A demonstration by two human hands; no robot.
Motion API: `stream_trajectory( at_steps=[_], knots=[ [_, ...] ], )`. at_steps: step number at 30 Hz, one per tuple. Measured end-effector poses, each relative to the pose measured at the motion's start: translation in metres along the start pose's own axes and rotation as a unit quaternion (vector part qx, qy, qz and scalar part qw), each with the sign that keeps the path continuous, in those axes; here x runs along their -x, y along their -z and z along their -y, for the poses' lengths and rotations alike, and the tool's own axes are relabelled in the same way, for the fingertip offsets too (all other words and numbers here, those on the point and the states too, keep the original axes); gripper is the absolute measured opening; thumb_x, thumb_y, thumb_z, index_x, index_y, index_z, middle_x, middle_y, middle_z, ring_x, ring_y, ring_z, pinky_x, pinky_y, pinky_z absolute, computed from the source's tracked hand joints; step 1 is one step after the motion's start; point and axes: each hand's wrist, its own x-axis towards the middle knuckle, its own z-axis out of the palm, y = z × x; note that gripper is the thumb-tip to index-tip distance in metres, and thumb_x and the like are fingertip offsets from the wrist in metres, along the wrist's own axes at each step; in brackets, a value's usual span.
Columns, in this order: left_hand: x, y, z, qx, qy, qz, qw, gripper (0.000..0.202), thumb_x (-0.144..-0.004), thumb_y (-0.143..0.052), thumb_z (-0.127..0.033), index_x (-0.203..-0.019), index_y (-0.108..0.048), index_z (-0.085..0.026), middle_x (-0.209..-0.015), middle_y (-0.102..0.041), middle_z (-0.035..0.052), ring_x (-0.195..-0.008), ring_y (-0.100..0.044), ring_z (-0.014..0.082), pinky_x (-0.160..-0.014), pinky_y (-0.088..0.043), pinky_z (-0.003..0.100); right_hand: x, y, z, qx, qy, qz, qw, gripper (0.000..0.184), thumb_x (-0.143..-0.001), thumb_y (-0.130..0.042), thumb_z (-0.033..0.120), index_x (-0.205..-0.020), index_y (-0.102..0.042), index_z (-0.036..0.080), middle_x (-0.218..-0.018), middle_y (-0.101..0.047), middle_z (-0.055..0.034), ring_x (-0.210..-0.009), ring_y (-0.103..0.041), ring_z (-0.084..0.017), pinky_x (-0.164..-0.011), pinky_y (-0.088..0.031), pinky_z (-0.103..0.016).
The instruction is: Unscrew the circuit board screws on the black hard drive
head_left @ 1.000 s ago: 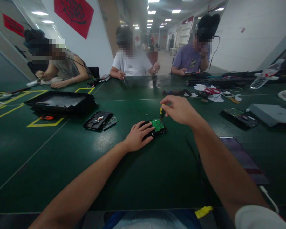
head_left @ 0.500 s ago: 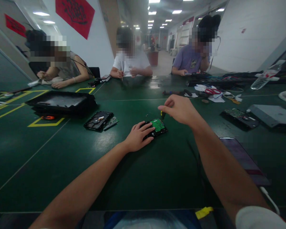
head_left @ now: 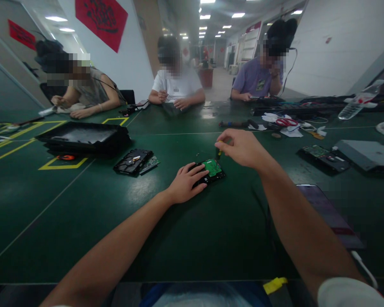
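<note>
A black hard drive with a green circuit board (head_left: 212, 169) lies on the dark green table (head_left: 192, 230). My left hand (head_left: 186, 183) rests on its near left corner, fingers spread flat over the black casing. My right hand (head_left: 241, 147) hovers over the drive's far right corner, fingers pinched on a small screwdriver with a yellow and black handle (head_left: 218, 152) that points down at the board.
A second opened drive with a loose board (head_left: 135, 161) lies to the left, beside a black tray (head_left: 81, 138). A phone (head_left: 328, 213) lies on the right, with another drive (head_left: 321, 155) and a grey box (head_left: 366, 154) beyond. Three people sit at the far side, and scissors (head_left: 285, 122) lie among the clutter.
My right hand with the screwdriver has shifted slightly over the drive's far corner and turned a little. My left hand has stayed on the drive.
</note>
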Motion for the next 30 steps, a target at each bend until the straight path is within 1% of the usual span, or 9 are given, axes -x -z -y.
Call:
stream_trajectory(
  at_steps=[4,8,10,12,18,21,24,26,30],
  knots=[
    [0.0001,0.0022,-0.002,0.001,-0.001,0.004,1.0,0.058,-0.108,-0.055,-0.053,-0.163,-0.05,-0.033,-0.174,-0.042,0.0024,-0.161,-0.029,0.0419,-0.127,-0.032,0.066,0.0008,0.0008,0.0008,0.004,-0.022,-0.016,1.0,0.025,-0.091,-0.08,0.044,-0.089,-0.076,0.019,-0.095,-0.081,-0.0098,-0.082,-0.075,-0.025,-0.078,-0.053,-0.036],
    [0.0006,0.0021,-0.0029,0.002,0.002,0.001,1.0,0.058,-0.108,-0.056,-0.052,-0.162,-0.051,-0.033,-0.173,-0.043,0.0026,-0.161,-0.029,0.042,-0.127,-0.031,0.066,0.0022,-0.001,0.0017,-0.037,-0.019,0.02,0.999,0.015,-0.098,-0.069,0.031,-0.105,-0.076,0.02,-0.094,-0.082,-0.007,-0.073,-0.075,-0.021,-0.075,-0.054,-0.033],
    [0.0006,0.0017,-0.0027,0.004,0.003,0.001,1.0,0.058,-0.108,-0.057,-0.052,-0.162,-0.051,-0.034,-0.173,-0.044,0.003,-0.161,-0.029,0.0419,-0.127,-0.031,0.067,0.0019,-0.003,0.0018,-0.057,-0.018,0.041,0.997,0.019,-0.1,-0.064,0.026,-0.113,-0.076,0.02,-0.089,-0.081,-0.0054,-0.072,-0.076,-0.02,-0.075,-0.054,-0.032],
    [0.0005,0.0013,-0.0022,0.006,0.001,0.002,1.0,0.058,-0.108,-0.057,-0.052,-0.163,-0.051,-0.034,-0.173,-0.044,0.0032,-0.161,-0.029,0.0417,-0.127,-0.031,0.067,0.0011,-0.0046,0.0017,-0.069,-0.017,0.048,0.996,0.022,-0.103,-0.061,0.028,-0.115,-0.076,0.02,-0.085,-0.08,-0.0048,-0.074,-0.076,-0.02,-0.075,-0.054,-0.031],
    [0.0001,0.0015,-0.0019,0.004,0.002,0.005,1.0,0.058,-0.108,-0.057,-0.052,-0.163,-0.051,-0.034,-0.173,-0.043,0.0028,-0.161,-0.029,0.0416,-0.127,-0.031,0.066,-0.0002,-0.0029,-0.0001,-0.035,0.004,0.029,0.999,0.026,-0.104,-0.06,0.038,-0.099,-0.079,0.021,-0.09,-0.081,-0.0056,-0.074,-0.073,-0.02,-0.075,-0.051,-0.033],
    [-0.0001,0.0021,-0.0022,0.003,0.001,0.006,1.0,0.057,-0.109,-0.055,-0.052,-0.163,-0.051,-0.033,-0.174,-0.042,0.0027,-0.161,-0.029,0.0417,-0.127,-0.031,0.066,-0.0006,-0.0018,-0.0014,-0.02,-0.019,-0.001,1.0,0.024,-0.099,-0.069,0.042,-0.095,-0.077,0.02,-0.095,-0.081,-0.0075,-0.075,-0.072,-0.021,-0.074,-0.051,-0.033],
    [-0.0002,0.0017,-0.0014,0.004,0.002,0.006,1.0,0.058,-0.108,-0.056,-0.053,-0.163,-0.05,-0.034,-0.174,-0.043,0.0024,-0.161,-0.028,0.0415,-0.127,-0.031,0.066,0.0,-0.001,-0.0003,-0.004,-0.051,-0.024,0.998,0.031,-0.093,-0.077,0.05,-0.09,-0.073,0.019,-0.091,-0.081,-0.0088,-0.072,-0.072,-0.022,-0.073,-0.052,-0.035],
    [-0.0002,0.001,-0.0006,0.006,0.002,0.005,1.0,0.059,-0.108,-0.057,-0.053,-0.163,-0.05,-0.035,-0.173,-0.043,0.0029,-0.162,-0.028,0.0415,-0.127,-0.031,0.067,0.001,-0.0005,0.0015,-0.016,-0.048,-0.018,0.999,0.029,-0.094,-0.076,0.047,-0.091,-0.072,0.019,-0.091,-0.08,-0.0081,-0.067,-0.072,-0.02,-0.072,-0.053,-0.034],
    [0.0,-0.0002,-0.0002,0.007,0.003,0.001,1.0,0.058,-0.107,-0.057,-0.053,-0.163,-0.051,-0.035,-0.173,-0.043,0.0034,-0.161,-0.029,0.0412,-0.127,-0.03,0.067,0.0016,-0.0017,0.002,-0.067,-0.029,0.022,0.997,0.013,-0.1,-0.065,0.028,-0.103,-0.073,0.019,-0.086,-0.08,-0.0048,-0.065,-0.073,-0.017,-0.071,-0.054,-0.031]
  ],
)
